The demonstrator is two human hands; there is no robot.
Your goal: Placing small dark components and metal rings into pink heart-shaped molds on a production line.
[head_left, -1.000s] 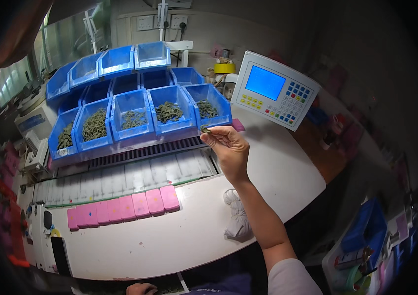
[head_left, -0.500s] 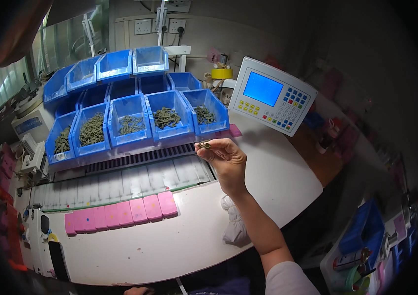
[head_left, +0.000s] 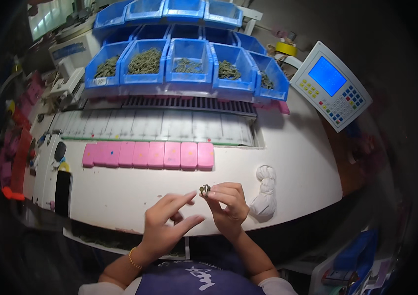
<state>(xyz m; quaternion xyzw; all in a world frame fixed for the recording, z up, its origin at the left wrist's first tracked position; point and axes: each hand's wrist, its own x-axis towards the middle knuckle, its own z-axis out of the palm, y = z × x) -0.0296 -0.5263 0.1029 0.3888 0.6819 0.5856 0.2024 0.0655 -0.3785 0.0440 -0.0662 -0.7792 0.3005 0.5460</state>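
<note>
At the far left edge of the white curved worktable, a black flat device is lying beside a row of pink rectangular plastic pads. Just below that row, the left hand is hovering over the table with fingers spread and loose, gripping nothing; its index fingertip is reaching toward, and nearly touching, the small dark metal ring-shaped part. The right hand is pinching that part between thumb and fingertips, holding it just above the table near the front edge. To the right, a white knotted bundle of cord is resting on the table. Behind, blue plastic bins filled with greenish small parts are standing in a row, and a grey control panel with a blue screen is sitting at the far right. Judging by this, one part is picked and being handled; nothing visibly finished is lying on the table.
</note>
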